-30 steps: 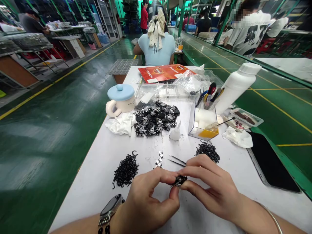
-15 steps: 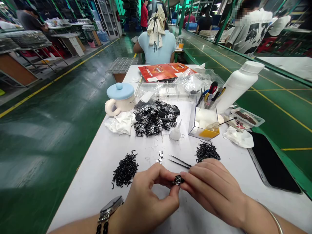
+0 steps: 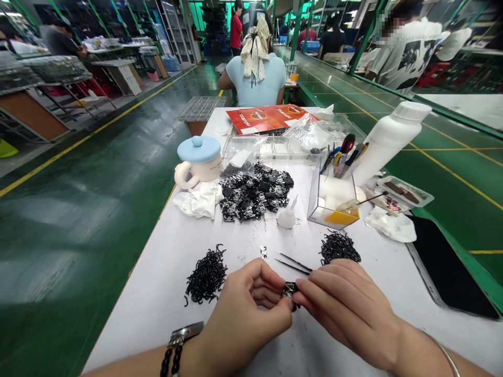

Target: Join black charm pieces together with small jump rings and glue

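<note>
Between the fingertips of both hands is a small black-and-silver part [image 3: 290, 289]. My left hand [image 3: 251, 309] pinches it with thumb and index finger, the other fingers curled behind. From the other side, the fingertips of my right hand [image 3: 349, 303] press on it. Dark tweezers [image 3: 294, 263] point left from behind my right hand; whether that hand grips them I cannot tell. Small silver pieces [image 3: 263, 252] lie beyond my left hand. A heap of short black curved pieces [image 3: 206, 276] is left of it, and a similar heap [image 3: 338, 247] lies beyond my right hand.
Farther back on the white table [image 3: 157, 293] are a pile of black-and-silver parts [image 3: 255, 192], a lidded mug [image 3: 200, 163], a small white dropper bottle [image 3: 287, 215], a clear tool box [image 3: 334, 201] and a white bottle [image 3: 393, 139]. A phone [image 3: 451, 267] lies right. A person [image 3: 255, 78] sits ahead.
The whole view has shifted slightly, moving things a little right and down. The small part has turned a little between my fingertips. Both hands keep their grip on it.
</note>
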`<state>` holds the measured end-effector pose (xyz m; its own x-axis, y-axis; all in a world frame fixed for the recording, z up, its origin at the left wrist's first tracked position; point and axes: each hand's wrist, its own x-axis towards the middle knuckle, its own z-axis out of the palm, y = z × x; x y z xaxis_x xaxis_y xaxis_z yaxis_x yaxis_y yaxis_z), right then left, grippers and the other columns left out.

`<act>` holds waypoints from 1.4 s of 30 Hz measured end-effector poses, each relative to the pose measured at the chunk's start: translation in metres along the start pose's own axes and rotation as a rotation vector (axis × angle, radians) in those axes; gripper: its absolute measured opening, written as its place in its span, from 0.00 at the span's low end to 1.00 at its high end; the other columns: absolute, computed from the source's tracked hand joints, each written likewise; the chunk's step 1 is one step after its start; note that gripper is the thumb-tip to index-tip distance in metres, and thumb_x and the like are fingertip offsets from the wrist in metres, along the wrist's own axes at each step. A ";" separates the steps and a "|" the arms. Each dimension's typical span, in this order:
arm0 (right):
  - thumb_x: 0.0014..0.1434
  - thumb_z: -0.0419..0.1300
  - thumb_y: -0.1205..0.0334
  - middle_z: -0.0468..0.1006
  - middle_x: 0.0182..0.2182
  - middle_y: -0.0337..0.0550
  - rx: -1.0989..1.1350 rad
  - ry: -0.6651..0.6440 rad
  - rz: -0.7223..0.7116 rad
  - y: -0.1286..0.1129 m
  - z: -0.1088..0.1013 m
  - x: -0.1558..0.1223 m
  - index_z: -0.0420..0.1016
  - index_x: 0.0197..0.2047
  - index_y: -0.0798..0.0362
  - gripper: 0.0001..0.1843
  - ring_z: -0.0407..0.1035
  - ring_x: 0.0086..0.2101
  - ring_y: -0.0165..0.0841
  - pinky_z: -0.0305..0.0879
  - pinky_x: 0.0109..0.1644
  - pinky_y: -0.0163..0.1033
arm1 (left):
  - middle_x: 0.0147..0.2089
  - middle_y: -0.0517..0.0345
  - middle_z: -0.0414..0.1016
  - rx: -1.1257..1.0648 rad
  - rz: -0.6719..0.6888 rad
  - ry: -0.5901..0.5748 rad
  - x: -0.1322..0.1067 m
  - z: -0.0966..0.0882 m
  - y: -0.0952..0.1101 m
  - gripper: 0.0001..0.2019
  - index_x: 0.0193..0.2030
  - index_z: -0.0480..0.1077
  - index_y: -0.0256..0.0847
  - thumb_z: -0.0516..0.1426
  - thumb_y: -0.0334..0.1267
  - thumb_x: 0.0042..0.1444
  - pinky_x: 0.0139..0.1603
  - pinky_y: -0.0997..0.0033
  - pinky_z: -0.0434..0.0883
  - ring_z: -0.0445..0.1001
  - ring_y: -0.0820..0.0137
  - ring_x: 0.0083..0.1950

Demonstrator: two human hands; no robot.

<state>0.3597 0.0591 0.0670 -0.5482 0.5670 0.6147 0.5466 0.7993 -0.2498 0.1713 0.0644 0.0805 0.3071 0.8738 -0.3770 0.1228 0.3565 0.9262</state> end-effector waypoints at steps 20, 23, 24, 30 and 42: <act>0.56 0.60 0.72 0.73 0.33 0.45 0.080 0.012 -0.026 0.003 -0.002 -0.001 0.71 0.44 0.61 0.11 0.66 0.34 0.31 0.62 0.38 0.40 | 0.27 0.60 0.77 0.157 0.299 0.051 -0.003 0.002 -0.003 0.06 0.29 0.66 0.38 0.59 0.28 0.44 0.32 0.81 0.77 0.77 0.75 0.28; 0.58 0.58 0.72 0.73 0.33 0.45 0.057 0.004 -0.045 0.001 -0.007 0.003 0.71 0.44 0.62 0.10 0.66 0.34 0.30 0.63 0.37 0.40 | 0.27 0.60 0.77 0.165 0.325 0.056 -0.002 0.002 -0.002 0.05 0.29 0.66 0.38 0.59 0.27 0.44 0.31 0.82 0.77 0.77 0.75 0.28; 0.59 0.57 0.71 0.74 0.32 0.45 0.036 -0.006 -0.057 0.001 -0.010 0.005 0.71 0.44 0.62 0.09 0.67 0.34 0.30 0.63 0.37 0.40 | 0.27 0.60 0.77 0.162 0.330 0.051 -0.002 0.001 -0.002 0.05 0.29 0.66 0.38 0.58 0.27 0.45 0.31 0.82 0.77 0.77 0.75 0.28; 0.64 0.49 0.70 0.73 0.28 0.45 -0.034 -0.052 -0.147 -0.003 -0.019 0.015 0.71 0.40 0.63 0.10 0.68 0.33 0.29 0.65 0.37 0.38 | 0.27 0.60 0.78 0.152 0.287 0.016 -0.003 0.003 -0.002 0.06 0.29 0.66 0.39 0.58 0.26 0.44 0.31 0.82 0.77 0.78 0.74 0.28; 0.63 0.48 0.72 0.74 0.31 0.45 0.025 -0.078 -0.140 0.000 -0.019 0.013 0.71 0.42 0.63 0.11 0.68 0.35 0.30 0.63 0.39 0.39 | 0.28 0.60 0.78 0.068 0.217 -0.014 -0.002 0.004 -0.001 0.07 0.29 0.66 0.38 0.59 0.26 0.44 0.32 0.85 0.77 0.78 0.75 0.29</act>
<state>0.3650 0.0628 0.0891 -0.6660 0.4632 0.5847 0.4462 0.8755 -0.1853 0.1741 0.0614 0.0801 0.3460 0.9228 -0.1695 0.1159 0.1373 0.9837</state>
